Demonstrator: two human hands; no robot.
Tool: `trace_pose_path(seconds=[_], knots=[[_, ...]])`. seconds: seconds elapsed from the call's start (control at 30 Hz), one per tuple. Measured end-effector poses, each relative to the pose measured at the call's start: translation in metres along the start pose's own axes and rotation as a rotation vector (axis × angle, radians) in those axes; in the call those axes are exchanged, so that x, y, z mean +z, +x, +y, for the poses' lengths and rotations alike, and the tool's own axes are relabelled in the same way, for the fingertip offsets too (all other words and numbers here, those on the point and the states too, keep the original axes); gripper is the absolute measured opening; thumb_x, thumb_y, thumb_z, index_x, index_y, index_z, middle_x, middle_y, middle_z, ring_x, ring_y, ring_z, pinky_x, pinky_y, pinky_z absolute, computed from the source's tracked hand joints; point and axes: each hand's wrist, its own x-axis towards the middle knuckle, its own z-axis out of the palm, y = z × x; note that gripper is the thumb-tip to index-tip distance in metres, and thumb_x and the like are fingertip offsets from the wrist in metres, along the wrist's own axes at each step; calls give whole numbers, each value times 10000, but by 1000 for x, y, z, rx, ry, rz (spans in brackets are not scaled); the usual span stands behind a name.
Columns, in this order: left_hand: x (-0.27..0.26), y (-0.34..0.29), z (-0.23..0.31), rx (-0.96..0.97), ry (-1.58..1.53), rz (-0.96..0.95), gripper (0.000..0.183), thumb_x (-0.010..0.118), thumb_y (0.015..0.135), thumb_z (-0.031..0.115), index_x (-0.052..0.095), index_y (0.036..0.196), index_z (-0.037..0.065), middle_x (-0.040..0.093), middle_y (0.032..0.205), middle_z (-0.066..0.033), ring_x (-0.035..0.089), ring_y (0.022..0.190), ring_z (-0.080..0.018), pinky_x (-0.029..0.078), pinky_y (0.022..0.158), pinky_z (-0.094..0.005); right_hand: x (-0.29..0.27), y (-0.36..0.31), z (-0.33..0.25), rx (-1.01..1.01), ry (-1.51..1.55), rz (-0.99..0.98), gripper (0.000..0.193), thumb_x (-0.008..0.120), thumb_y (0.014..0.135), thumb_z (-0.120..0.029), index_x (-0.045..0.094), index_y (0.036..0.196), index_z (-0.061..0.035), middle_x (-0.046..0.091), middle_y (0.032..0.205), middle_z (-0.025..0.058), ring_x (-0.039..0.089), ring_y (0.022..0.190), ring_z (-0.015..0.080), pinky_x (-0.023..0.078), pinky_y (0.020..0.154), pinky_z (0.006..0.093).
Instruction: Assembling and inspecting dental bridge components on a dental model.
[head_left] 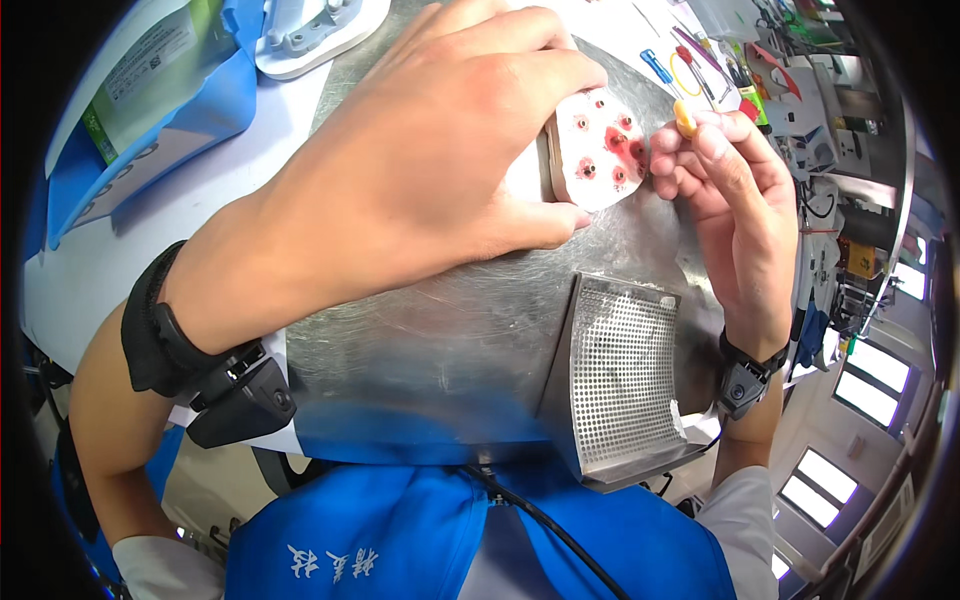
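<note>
White and plaster-like, the red-spotted, pin-studded block (602,150), likely stiff but chippable, is safest held by its edges, as the left hand (440,150) clasps it over the metal tabletop (430,340); the right hand's (738,180) fingers pinch a small yellow-orange piece (685,119).

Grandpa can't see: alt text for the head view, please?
A bare left-hand grip holds a white block with metallic studs and red patches; the right-hand grip pinches a small yellow piece. Below them, a silver perforated metal panel sits at the edge of a scratched grey metal worktop.
</note>
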Motion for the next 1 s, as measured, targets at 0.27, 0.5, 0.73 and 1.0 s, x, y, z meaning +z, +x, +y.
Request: trace_pose_path(seconds=[0.27,0.5,0.73,1.0], knots=[[-7,1,-17,-271,-1047,-67,591,795,875,252,567,1343,-30,602,1269,-156,574,1213,-309,469,1027,-402,-8,1,3,162,381,-70,272,644,1036,-152,643,1240,28,713,1156,196,702,1003,234,565,931,370],[-2,-2,-25,-546,-1926,-180,537,742,933,254,567,1346,-40,620,1276,-143,591,1215,-282,479,1033,-386,-8,-2,3,243,334,-76,513,646,1023,-165,480,1460,46,580,1452,196,585,1339,254,469,1124,374],[6,2,-12,-584,-1576,-34,611,528,1022,428,518,1427,-29,641,1324,-171,651,1207,-235,501,1055,-396,2,2,3,107,301,-168,419,636,1026,-170,513,1382,13,628,1110,137,620,959,221,503,846,345],[17,11,-30,-295,-1870,-306,435,447,1099,290,549,1338,-59,681,1205,-178,682,1053,-268,549,957,-406,13,-8,-4,-136,-65,-34,236,642,996,-183,573,1165,-33,606,934,126,567,777,170,460,680,289]])
